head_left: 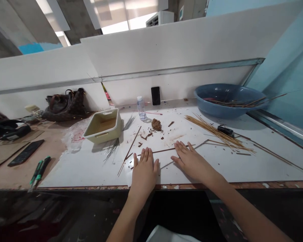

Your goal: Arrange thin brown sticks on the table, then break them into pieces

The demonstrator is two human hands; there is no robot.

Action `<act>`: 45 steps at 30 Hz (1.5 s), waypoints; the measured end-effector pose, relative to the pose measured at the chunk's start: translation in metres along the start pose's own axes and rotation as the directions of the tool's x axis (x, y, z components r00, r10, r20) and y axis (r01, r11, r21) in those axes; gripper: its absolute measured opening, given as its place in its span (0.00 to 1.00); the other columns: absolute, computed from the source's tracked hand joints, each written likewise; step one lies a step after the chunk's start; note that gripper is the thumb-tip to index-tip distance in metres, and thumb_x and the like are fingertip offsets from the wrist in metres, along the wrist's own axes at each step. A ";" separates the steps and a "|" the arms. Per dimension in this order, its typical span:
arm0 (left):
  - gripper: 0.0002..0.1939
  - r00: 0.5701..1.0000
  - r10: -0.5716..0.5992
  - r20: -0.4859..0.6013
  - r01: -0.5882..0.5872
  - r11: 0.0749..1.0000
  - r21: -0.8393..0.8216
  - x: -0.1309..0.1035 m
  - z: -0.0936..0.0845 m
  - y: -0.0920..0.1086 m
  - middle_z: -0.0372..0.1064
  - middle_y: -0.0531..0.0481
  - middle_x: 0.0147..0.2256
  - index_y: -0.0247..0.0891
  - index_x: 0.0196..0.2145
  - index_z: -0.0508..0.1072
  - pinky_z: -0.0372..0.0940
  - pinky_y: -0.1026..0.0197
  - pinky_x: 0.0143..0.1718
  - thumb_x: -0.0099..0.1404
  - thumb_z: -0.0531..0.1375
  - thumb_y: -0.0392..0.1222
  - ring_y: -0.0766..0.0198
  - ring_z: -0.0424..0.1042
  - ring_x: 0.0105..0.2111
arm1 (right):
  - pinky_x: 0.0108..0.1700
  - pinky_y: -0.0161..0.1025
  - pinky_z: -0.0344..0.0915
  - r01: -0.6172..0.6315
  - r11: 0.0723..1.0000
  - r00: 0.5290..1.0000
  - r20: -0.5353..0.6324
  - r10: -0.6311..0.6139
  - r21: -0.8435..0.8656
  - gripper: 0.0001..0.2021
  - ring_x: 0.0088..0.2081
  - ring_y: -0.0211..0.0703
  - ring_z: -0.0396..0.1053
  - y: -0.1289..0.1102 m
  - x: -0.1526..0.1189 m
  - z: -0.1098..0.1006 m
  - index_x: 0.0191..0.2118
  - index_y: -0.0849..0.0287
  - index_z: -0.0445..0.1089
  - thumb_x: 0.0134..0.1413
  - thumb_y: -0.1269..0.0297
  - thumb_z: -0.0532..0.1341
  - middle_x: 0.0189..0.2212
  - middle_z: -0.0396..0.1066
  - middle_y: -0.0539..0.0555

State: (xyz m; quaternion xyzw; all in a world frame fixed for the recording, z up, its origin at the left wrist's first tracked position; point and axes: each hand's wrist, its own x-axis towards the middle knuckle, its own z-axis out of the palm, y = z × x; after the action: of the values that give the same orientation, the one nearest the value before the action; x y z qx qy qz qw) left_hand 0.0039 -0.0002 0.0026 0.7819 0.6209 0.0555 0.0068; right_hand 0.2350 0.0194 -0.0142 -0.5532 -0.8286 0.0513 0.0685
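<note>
My left hand (144, 166) lies palm down near the table's front edge, fingers stretched forward. To its right, my right hand (189, 160) is also flat, fingers spread and pointing up to the left. A thin brown rod (164, 150) runs crosswise between the two hands, its parts under the fingers hidden. Closer to me, a greyish strip or line (166, 165) passes between the hands; I cannot tell what it is. Beyond them sits a brown clay-like lump (156, 124) with crumbs around it. Another brown stick (133, 143) lies left of the fingertips.
A bundle of thin tan sticks (214, 131) and a black object (225, 130) lie right, before a blue basin (209, 106). Behind are a water bottle (141, 109) and a phone (155, 95). Left: a yellowish tub (103, 137), thin wires (112, 148), green-black tools (41, 171), a handbag (65, 107).
</note>
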 end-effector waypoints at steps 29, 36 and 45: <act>0.26 0.998 0.048 -0.042 -0.051 0.996 -0.068 0.009 -0.012 -0.008 0.64 0.30 0.71 0.27 0.70 0.68 0.56 0.35 0.74 0.82 0.50 0.44 0.42 0.56 0.75 | 0.78 0.64 0.49 0.076 0.997 0.992 -0.106 -0.072 0.029 0.38 0.76 0.58 0.54 0.007 -0.032 0.009 0.79 0.64 0.49 0.78 0.42 0.47 0.75 0.56 0.67; 0.25 0.971 0.197 -0.137 -0.203 0.979 -0.030 0.006 0.008 0.006 0.62 0.31 0.71 0.28 0.71 0.65 0.55 0.34 0.75 0.82 0.51 0.40 0.45 0.58 0.74 | 0.77 0.66 0.51 0.072 0.997 0.993 -0.095 -0.072 0.002 0.38 0.76 0.59 0.53 0.005 -0.032 0.010 0.79 0.67 0.50 0.78 0.43 0.47 0.75 0.54 0.68; 0.27 0.969 0.242 -0.055 -0.245 0.966 -0.076 0.011 0.007 0.026 0.61 0.36 0.73 0.29 0.72 0.64 0.50 0.35 0.77 0.81 0.51 0.41 0.46 0.57 0.75 | 0.77 0.68 0.50 0.028 0.999 0.999 -0.048 -0.027 0.028 0.41 0.78 0.61 0.49 -0.009 -0.031 -0.004 0.78 0.72 0.52 0.78 0.40 0.44 0.76 0.50 0.70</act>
State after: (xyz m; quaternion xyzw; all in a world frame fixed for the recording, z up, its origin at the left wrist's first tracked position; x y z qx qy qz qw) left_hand 0.0325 0.0055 -0.0018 0.8498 0.5173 0.0992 0.0181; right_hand 0.2398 -0.0127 -0.0102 -0.5419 -0.8335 0.0490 0.0966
